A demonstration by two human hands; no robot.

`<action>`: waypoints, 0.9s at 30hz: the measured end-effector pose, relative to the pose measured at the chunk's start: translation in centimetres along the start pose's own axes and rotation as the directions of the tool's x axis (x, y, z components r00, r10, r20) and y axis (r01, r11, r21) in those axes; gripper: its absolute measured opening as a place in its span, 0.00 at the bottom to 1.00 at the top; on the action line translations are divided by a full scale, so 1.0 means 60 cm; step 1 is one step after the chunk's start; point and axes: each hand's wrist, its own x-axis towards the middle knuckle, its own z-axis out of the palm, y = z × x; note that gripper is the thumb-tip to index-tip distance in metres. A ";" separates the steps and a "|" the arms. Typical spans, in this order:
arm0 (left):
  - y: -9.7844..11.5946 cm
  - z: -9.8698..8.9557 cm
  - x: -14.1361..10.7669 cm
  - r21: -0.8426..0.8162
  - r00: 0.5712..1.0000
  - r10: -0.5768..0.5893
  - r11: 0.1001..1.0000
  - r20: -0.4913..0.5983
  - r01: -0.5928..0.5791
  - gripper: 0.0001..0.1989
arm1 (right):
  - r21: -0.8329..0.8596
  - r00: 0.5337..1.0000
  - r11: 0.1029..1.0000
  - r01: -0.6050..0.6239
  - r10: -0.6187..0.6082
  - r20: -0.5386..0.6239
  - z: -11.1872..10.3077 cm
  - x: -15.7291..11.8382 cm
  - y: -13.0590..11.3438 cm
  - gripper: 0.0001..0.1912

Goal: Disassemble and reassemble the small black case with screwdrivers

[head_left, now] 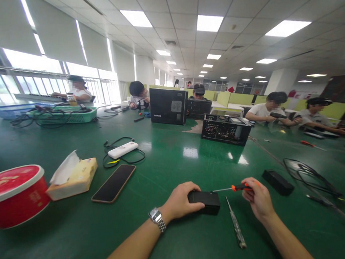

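My left hand [183, 201], a metal watch on its wrist, is closed around the left end of a small black box [209, 203] on the table. In my right hand [258, 198] is an orange-and-black screwdriver [239, 187], its shaft lying level and pointing left. The screwdriver's tip reaches the top right edge of the box; whether it sits in a screw is too small to tell. Between the hands, a second screwdriver with a clear handle [236, 226] lies on the table. Right of my right hand lies another black box [277, 182].
On the green table [169, 158] are a phone [114, 183], a white power strip-like block [122, 150], a tissue pack [74, 180] and a red tub [17, 199] at left. Computer cases [169, 105] stand farther back. Black cables [312, 177] lie at right. Several people sit around the table.
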 end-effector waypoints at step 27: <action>-0.002 0.007 0.007 0.011 0.999 -0.024 1.000 -0.027 0.024 0.17 | 0.233 0.998 0.971 -0.060 0.056 0.026 0.011 -0.008 -0.006 0.14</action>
